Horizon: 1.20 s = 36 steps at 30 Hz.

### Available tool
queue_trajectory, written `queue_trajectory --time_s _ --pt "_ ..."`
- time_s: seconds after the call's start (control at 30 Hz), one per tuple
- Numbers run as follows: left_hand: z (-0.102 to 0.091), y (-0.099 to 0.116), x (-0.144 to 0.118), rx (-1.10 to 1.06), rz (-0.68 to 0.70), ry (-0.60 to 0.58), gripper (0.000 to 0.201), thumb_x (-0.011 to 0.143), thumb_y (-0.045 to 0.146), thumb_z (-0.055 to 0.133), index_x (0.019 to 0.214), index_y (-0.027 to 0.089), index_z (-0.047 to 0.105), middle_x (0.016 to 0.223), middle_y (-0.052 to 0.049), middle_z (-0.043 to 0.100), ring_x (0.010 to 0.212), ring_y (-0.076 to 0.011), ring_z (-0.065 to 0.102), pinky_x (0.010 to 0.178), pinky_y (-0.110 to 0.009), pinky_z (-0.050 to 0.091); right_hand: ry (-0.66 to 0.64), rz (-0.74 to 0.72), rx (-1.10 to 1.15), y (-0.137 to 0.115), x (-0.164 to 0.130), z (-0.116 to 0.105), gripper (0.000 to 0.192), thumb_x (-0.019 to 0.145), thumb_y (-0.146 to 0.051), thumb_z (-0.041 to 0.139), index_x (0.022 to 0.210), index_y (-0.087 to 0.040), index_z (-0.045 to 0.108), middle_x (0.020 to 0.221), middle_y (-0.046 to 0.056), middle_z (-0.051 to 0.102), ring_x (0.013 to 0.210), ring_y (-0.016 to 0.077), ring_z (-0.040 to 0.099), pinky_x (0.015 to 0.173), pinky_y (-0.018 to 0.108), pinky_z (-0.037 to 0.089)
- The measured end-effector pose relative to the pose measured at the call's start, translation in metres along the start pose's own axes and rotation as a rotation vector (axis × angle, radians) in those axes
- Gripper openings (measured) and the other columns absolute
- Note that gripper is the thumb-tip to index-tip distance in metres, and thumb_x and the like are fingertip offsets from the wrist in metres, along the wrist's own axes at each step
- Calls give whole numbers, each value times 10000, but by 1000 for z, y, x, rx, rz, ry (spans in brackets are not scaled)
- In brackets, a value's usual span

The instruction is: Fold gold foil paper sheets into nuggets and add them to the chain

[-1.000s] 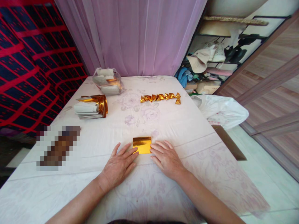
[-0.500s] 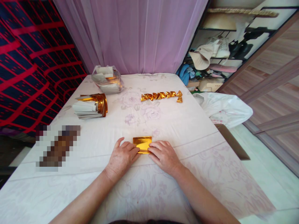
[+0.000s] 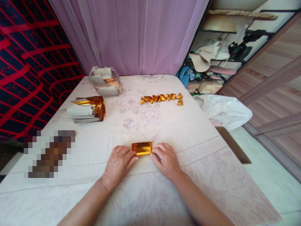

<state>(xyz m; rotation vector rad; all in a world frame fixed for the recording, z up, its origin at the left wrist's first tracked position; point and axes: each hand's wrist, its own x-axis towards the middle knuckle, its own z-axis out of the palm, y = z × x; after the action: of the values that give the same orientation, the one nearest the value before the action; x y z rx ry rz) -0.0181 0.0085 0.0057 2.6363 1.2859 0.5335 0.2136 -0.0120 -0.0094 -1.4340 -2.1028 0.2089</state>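
Observation:
A shiny gold foil paper (image 3: 142, 148), an oblong sheet, lies on the table in front of me. My left hand (image 3: 120, 159) pinches its lower left corner between thumb and fingers. At the lower right corner, my right hand (image 3: 166, 159) grips it with curled fingertips. Farther back, a row of folded gold foil pieces (image 3: 161, 98) stretches toward the right, one of them set just in front of the row's right end. To the left stands a fanned stack of foil paper (image 3: 87, 110), white on one side and gold on the other.
A clear plastic bag (image 3: 105, 82) of more paper sits at the back left. A blurred-out patch (image 3: 51, 153) covers something at the left. Beyond the flowered tablecloth's (image 3: 188, 125) right edge are a white bag (image 3: 225, 110) and a shelf (image 3: 213, 59).
The fingers have slid off the foil's face to its lower corners, and the foil looks darker and slightly tilted. The whole view has shifted a little.

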Motion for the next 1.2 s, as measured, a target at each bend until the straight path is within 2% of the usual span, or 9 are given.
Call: queue_trajectory --time_s 0.27,0.43,0.53,0.67,0.8,0.93,1.1,1.2 --pt "2 2 6 -44 -146 -10 228 945 334 530 808 210 664 809 -32 665 806 -225 594 782 -397 414 32 74 -19 -3 3 3 116 878 -209 588 763 -212 604 854 33 648 863 201 564 770 336 381" --pt "2 7 10 -12 -206 -23 213 921 336 536 794 209 651 816 -39 664 817 -232 597 791 -398 420 29 104 -26 -3 5 3 117 868 -223 607 752 -210 604 837 32 642 847 198 564 762 331 376" --pt "3 7 10 2 -210 18 175 912 335 541 854 203 641 852 -46 675 828 -233 599 784 -392 433 36 115 -42 -4 6 4 123 853 -205 625 732 -209 602 824 28 639 839 196 564 760 330 371" --pt "4 8 9 18 -151 109 149 925 294 546 990 198 639 950 -62 685 874 -236 605 795 -399 447 37 142 -53 -5 7 5 134 838 -195 642 712 -214 602 813 21 636 833 197 564 749 336 367" --pt "2 16 3 127 -1 184 203 933 203 547 1098 241 660 1038 -64 681 919 -241 591 814 -406 449 35 161 -65 -5 8 6 149 839 -211 651 700 -217 596 810 17 631 831 197 561 741 340 365" --pt "9 30 -7 160 149 139 306 939 122 509 1206 219 622 1170 -64 679 1064 -245 582 947 -424 436 28 163 -71 -6 8 6 156 837 -208 658 696 -213 593 806 17 629 829 196 560 737 338 360" --pt "24 42 -16 179 190 134 314 973 184 460 1258 126 580 1256 -109 655 1162 -267 575 1016 -450 443 33 154 -73 -5 8 6 153 836 -206 659 698 -212 594 814 17 633 835 197 560 748 339 358" --pt "28 42 -18 175 178 116 351 983 239 450 1296 116 552 1281 -130 643 1185 -277 581 1016 -466 468 42 155 -76 -5 8 7 155 837 -210 657 696 -215 593 811 16 634 834 197 562 748 341 359"
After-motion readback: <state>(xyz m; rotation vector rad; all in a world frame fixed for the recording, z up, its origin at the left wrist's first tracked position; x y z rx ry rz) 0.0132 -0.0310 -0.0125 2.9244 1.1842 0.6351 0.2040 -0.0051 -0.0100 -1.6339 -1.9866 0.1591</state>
